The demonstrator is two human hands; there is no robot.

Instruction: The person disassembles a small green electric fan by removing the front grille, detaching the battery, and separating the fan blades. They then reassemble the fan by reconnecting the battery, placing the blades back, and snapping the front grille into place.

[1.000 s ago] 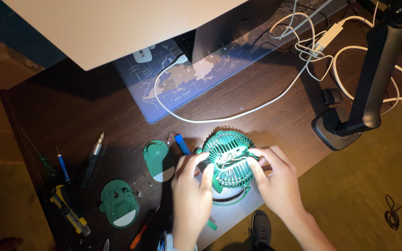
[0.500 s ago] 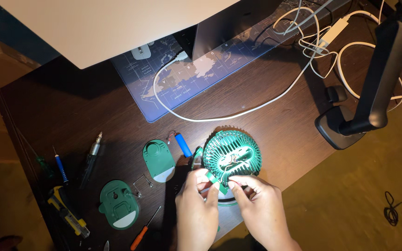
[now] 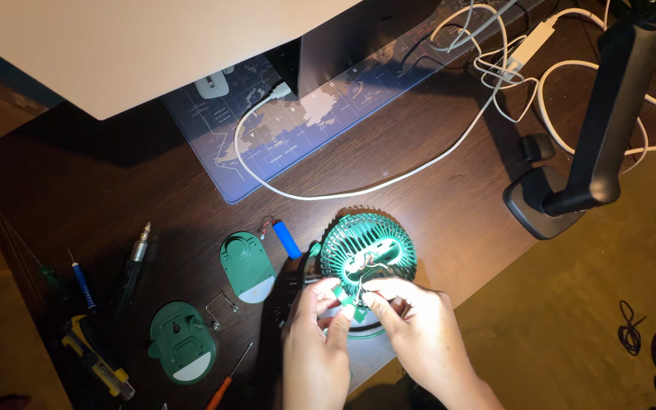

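The green fan [image 3: 368, 254] lies at the desk [image 3: 115, 197] edge. A small green part [image 3: 345, 298] at its 6 o'clock is pinched by both hands, left [image 3: 319, 334] and right [image 3: 411, 326]; disassembly seems underway, needing gentle pulling on the wires.

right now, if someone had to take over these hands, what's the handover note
Left hand and right hand: fingertips pinch a small green circuit board at the near edge of the green fan grille; thin wires run from it into the fan.
Done: fan is opened. Two green cover pieces and a blue battery cell lie to its left on the dark desk.
Tools: screwdrivers and a yellow cutter at the left edge.
Left: board still wired to the fan; covers off.
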